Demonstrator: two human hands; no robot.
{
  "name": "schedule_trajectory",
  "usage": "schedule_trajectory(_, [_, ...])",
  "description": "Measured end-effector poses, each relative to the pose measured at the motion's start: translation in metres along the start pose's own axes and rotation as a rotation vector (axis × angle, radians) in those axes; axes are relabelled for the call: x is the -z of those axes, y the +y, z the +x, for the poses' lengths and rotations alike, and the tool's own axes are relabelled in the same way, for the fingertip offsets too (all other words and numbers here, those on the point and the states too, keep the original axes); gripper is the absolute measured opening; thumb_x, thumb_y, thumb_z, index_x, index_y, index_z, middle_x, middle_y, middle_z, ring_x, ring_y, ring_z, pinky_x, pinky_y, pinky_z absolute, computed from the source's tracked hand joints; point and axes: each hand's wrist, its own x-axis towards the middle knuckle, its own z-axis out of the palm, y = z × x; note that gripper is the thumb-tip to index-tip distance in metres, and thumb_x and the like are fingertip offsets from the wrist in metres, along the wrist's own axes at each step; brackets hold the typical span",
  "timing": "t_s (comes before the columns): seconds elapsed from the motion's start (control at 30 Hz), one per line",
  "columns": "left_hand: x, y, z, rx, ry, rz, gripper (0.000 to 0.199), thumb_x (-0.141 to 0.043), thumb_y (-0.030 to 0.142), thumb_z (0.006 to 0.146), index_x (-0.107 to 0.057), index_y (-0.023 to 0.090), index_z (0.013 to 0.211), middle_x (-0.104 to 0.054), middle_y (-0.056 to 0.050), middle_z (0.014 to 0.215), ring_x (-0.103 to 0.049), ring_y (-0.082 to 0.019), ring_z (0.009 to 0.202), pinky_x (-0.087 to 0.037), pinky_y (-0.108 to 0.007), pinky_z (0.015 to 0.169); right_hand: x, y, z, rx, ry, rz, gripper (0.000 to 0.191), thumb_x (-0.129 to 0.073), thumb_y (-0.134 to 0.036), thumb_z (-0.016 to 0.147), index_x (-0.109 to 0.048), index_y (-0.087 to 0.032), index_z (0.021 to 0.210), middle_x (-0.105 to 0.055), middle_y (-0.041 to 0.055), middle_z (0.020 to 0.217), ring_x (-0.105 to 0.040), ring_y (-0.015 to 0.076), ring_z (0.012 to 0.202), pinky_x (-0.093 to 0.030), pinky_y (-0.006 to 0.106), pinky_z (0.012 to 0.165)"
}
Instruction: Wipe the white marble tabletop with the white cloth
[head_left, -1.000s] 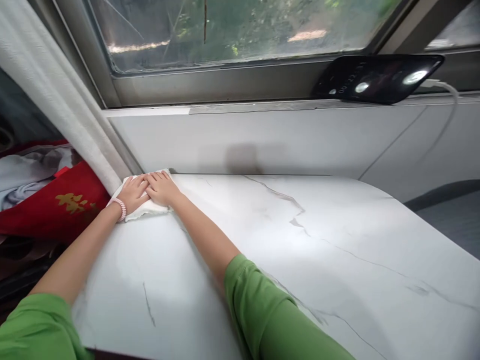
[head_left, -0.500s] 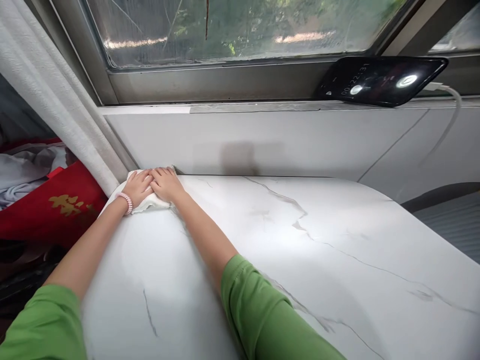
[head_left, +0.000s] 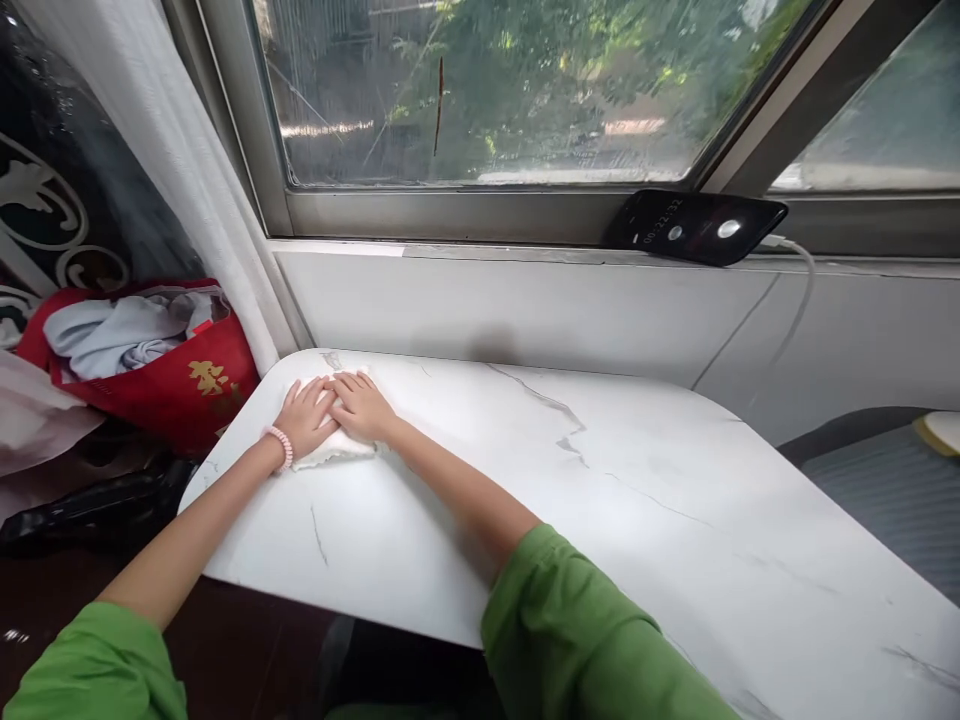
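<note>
A white cloth (head_left: 337, 451) lies on the white, grey-veined table (head_left: 480, 480), close to its far left corner. Both my hands press down on it from above. My left hand (head_left: 306, 420), with a pink beaded bracelet at the wrist, rests flat with the fingers spread. Beside it, my right hand (head_left: 362, 405) lies flat as well, and its fingertips meet the left hand's fingers. Most of the cloth is hidden under the palms; its near edge shows below them.
Against the window frame on the sill leans a black phone (head_left: 697, 228) with a white cable (head_left: 806, 290). Left of the table hang a white curtain (head_left: 202, 190) and, lower, a red bag (head_left: 150, 400) of clothes. A grey chair (head_left: 885, 500) stands at the right.
My hands and the cloth have slid back a little from the table's far edge. The camera view has shifted, so the table's near edge and more of the red bag now show.
</note>
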Motion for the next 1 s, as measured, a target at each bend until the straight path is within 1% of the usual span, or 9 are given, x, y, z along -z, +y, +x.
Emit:
schedule_trajectory(0.2, [0.008, 0.044, -0.060, 0.002, 0.096, 0.016, 0.049, -0.041, 0.037, 0.089, -0.050, 0.011, 0.129, -0.040, -0.020, 0.144, -0.033, -0.031, 0.137, -0.017, -0.053, 0.113, 0.010, -0.036, -0.056, 0.045, -0.026, 0.004, 0.041, -0.045, -0.025, 0.088, -0.049, -0.014, 0.128, -0.047, 0.0133, 0.139, -0.036, 0.0231, 0.132, -0.018, 0.045, 0.115])
schedule_trajectory(0.37, [0.021, 0.092, -0.109, -0.066, 0.138, 0.010, 0.047, -0.042, 0.035, 0.088, -0.052, 0.010, 0.127, -0.040, -0.021, 0.144, -0.030, -0.031, 0.138, -0.018, -0.054, 0.113, 0.022, -0.067, -0.115, 0.059, -0.055, 0.018, 0.048, -0.047, -0.029, 0.086, -0.048, -0.011, 0.130, -0.044, 0.0169, 0.141, -0.033, 0.0266, 0.135, -0.015, 0.048, 0.116])
schedule_trajectory(0.47, [0.030, 0.115, -0.129, -0.118, 0.147, -0.002, 0.048, -0.042, 0.032, 0.088, -0.049, 0.010, 0.130, -0.037, -0.021, 0.146, -0.026, -0.031, 0.140, -0.017, -0.055, 0.114, 0.031, -0.082, -0.145, 0.035, -0.064, 0.025, 0.050, -0.046, -0.029, 0.086, -0.046, -0.009, 0.132, -0.042, 0.0180, 0.143, -0.030, 0.0280, 0.137, -0.013, 0.049, 0.117])
schedule_trajectory(0.53, [0.034, 0.125, -0.136, -0.136, 0.141, -0.004, 0.050, -0.043, 0.031, 0.088, -0.045, 0.010, 0.134, -0.035, -0.020, 0.148, -0.025, -0.031, 0.140, -0.016, -0.055, 0.114, 0.036, -0.088, -0.157, 0.016, -0.091, 0.036, 0.051, -0.044, -0.029, 0.087, -0.045, -0.008, 0.134, -0.040, 0.0188, 0.145, -0.026, 0.0285, 0.138, -0.011, 0.049, 0.117])
schedule_trajectory(0.67, [0.037, 0.132, -0.137, -0.126, 0.106, -0.008, 0.050, -0.044, 0.031, 0.087, -0.046, 0.012, 0.133, -0.035, -0.019, 0.148, -0.025, -0.031, 0.140, -0.016, -0.056, 0.113, 0.045, -0.089, -0.158, -0.010, -0.184, 0.096, 0.051, -0.044, -0.028, 0.087, -0.043, -0.008, 0.134, -0.036, 0.0193, 0.147, -0.023, 0.0288, 0.140, -0.010, 0.050, 0.117])
schedule_trajectory(0.73, [0.036, 0.132, -0.132, -0.102, 0.087, -0.017, 0.050, -0.044, 0.033, 0.088, -0.046, 0.014, 0.134, -0.037, -0.018, 0.147, -0.025, -0.031, 0.140, -0.016, -0.058, 0.113, 0.046, -0.085, -0.151, -0.025, -0.214, 0.131, 0.051, -0.048, -0.027, 0.084, -0.045, -0.009, 0.131, -0.040, 0.0185, 0.143, -0.027, 0.0288, 0.138, -0.012, 0.051, 0.116])
schedule_trajectory(0.8, [0.033, 0.129, -0.123, -0.077, 0.076, -0.034, 0.052, -0.044, 0.036, 0.089, -0.044, 0.015, 0.136, -0.038, -0.017, 0.147, -0.026, -0.032, 0.139, -0.015, -0.058, 0.113, 0.045, -0.078, -0.142, -0.034, -0.195, 0.140, 0.049, -0.051, -0.026, 0.080, -0.047, -0.011, 0.127, -0.045, 0.0174, 0.138, -0.032, 0.0286, 0.134, -0.013, 0.051, 0.115])
schedule_trajectory(0.9, [0.026, 0.116, -0.097, -0.075, 0.048, -0.059, 0.055, -0.044, 0.038, 0.088, -0.042, 0.016, 0.139, -0.037, -0.017, 0.147, -0.026, -0.032, 0.139, -0.014, -0.058, 0.113, 0.037, -0.060, -0.123, -0.019, -0.104, 0.104, 0.046, -0.050, -0.025, 0.079, -0.048, -0.012, 0.123, -0.049, 0.0165, 0.132, -0.036, 0.0286, 0.129, -0.015, 0.052, 0.113])
schedule_trajectory(1.0, [0.018, 0.092, -0.056, -0.087, -0.006, -0.078, 0.055, -0.044, 0.038, 0.087, -0.043, 0.017, 0.138, -0.038, -0.016, 0.146, -0.027, -0.031, 0.138, -0.012, -0.057, 0.113, 0.030, -0.032, -0.095, -0.020, -0.036, 0.055, 0.041, -0.046, -0.025, 0.081, -0.049, -0.013, 0.120, -0.051, 0.0157, 0.129, -0.039, 0.0278, 0.125, -0.017, 0.052, 0.112])
